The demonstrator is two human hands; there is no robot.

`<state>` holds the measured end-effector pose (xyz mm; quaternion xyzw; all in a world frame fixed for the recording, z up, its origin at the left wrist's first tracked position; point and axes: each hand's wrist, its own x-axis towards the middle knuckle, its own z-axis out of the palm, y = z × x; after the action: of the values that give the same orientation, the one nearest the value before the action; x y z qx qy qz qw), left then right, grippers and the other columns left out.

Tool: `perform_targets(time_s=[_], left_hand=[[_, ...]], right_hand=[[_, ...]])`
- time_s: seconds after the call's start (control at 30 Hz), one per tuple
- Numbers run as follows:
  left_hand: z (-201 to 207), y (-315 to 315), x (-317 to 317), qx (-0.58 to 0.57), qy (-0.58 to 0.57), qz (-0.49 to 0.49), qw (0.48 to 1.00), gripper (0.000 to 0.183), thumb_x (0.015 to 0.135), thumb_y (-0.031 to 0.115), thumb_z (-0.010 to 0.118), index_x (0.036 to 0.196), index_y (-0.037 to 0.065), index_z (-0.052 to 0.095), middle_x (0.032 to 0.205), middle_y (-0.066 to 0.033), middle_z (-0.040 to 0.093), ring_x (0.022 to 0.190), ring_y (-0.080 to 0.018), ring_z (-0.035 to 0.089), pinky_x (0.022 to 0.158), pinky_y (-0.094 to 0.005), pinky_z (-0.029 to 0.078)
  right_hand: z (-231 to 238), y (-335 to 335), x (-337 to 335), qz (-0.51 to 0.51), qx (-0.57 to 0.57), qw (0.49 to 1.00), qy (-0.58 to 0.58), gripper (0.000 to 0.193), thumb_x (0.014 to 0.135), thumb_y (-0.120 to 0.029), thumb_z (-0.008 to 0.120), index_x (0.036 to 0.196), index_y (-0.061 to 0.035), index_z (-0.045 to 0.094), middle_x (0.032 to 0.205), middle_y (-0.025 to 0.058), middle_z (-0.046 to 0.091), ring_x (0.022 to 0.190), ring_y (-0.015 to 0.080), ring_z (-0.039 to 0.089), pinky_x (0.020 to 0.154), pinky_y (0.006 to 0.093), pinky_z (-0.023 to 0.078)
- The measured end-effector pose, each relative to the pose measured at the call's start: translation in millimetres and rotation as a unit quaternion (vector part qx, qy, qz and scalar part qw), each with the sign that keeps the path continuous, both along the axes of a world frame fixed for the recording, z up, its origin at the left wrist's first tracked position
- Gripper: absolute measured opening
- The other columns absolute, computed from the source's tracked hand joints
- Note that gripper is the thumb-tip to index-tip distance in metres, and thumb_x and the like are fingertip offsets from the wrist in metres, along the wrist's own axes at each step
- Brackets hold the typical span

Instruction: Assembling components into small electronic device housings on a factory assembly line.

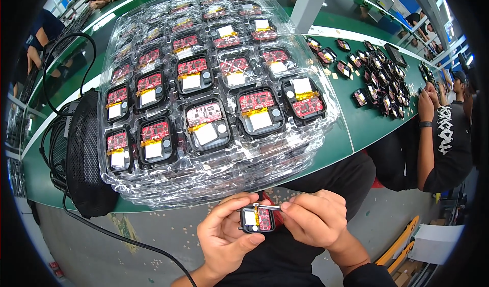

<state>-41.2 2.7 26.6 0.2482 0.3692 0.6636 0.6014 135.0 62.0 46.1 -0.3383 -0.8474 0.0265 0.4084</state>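
My left hand holds a small black device housing over my lap, its open side facing up. Inside it sit a red circuit board, a white rectangular part and yellow tape. Between the thumb and fingers of my right hand is a pair of slim metal tweezers. Their tip reaches the housing's upper edge, by the yellow tape; whether it grips anything there is too small to tell. Beyond my hands, a stack of clear plastic trays bears many similar housings with red boards.
A black mesh bag with black cables lies left of the trays on the green table. Loose housings are heaped at the right. A co-worker sits there. A grey metal post rises behind the trays.
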Motion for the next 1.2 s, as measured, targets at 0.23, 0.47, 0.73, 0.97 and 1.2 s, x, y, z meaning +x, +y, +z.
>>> perform_targets(time_s=[0.23, 0.47, 0.73, 0.97, 1.2], left_hand=[[-2, -1, -1, 0.004, 0.013, -0.017, 1.000, 0.067, 0.075, 0.019, 0.092, 0.129, -0.001, 0.058, 0.130, -0.0221, 0.057, 0.114, -0.0362, 0.066, 0.102, -0.0476, 0.056], [1, -1, -4, 0.017, 0.024, -0.016, 0.999, 0.066, 0.075, 0.021, 0.092, 0.128, 0.000, 0.060, 0.131, -0.0227, 0.056, 0.113, -0.0356, 0.067, 0.100, -0.0465, 0.057], [-6, -1, -11, 0.089, 0.006, -0.076, 0.993, 0.062, 0.080, -0.001, 0.084, 0.134, -0.009, 0.056, 0.142, -0.0241, 0.048, 0.125, -0.0368, 0.059, 0.108, -0.0475, 0.051], [2, 0, -11, 0.069, 0.027, -0.068, 0.995, 0.063, 0.079, -0.006, 0.083, 0.136, -0.008, 0.056, 0.142, -0.0242, 0.048, 0.126, -0.0355, 0.058, 0.105, -0.0460, 0.053], [18, 4, -17, 0.173, 0.193, -0.026, 0.966, 0.056, 0.073, -0.004, 0.087, 0.123, -0.006, 0.061, 0.129, -0.0229, 0.056, 0.119, -0.0333, 0.062, 0.099, -0.0430, 0.054]], right_hand=[[3, -1, 3, 0.021, -0.021, 0.999, -0.015, 0.025, 0.068, -0.001, 0.082, 0.091, -0.0045, 0.073, 0.082, 0.0040, 0.066, 0.054, 0.0134, 0.057, 0.047, 0.0263, 0.042], [4, 1, 3, 0.051, -0.147, 0.984, 0.082, 0.026, 0.068, 0.000, 0.082, 0.092, -0.0026, 0.073, 0.081, 0.0062, 0.068, 0.059, 0.0185, 0.065, 0.052, 0.0283, 0.052], [7, 1, 4, 0.050, -0.176, 0.980, 0.076, 0.024, 0.069, 0.000, 0.081, 0.091, -0.0028, 0.073, 0.082, 0.0066, 0.069, 0.059, 0.0186, 0.066, 0.052, 0.0282, 0.052], [8, -3, 1, 0.022, -0.063, 0.998, -0.013, 0.029, 0.066, -0.001, 0.083, 0.093, -0.0040, 0.074, 0.079, 0.0031, 0.066, 0.055, 0.0143, 0.060, 0.047, 0.0269, 0.044], [21, 0, 8, 0.033, -0.176, 0.977, 0.114, 0.025, 0.073, 0.003, 0.081, 0.096, 0.0000, 0.072, 0.086, 0.0103, 0.072, 0.065, 0.0205, 0.070, 0.058, 0.0278, 0.057]])
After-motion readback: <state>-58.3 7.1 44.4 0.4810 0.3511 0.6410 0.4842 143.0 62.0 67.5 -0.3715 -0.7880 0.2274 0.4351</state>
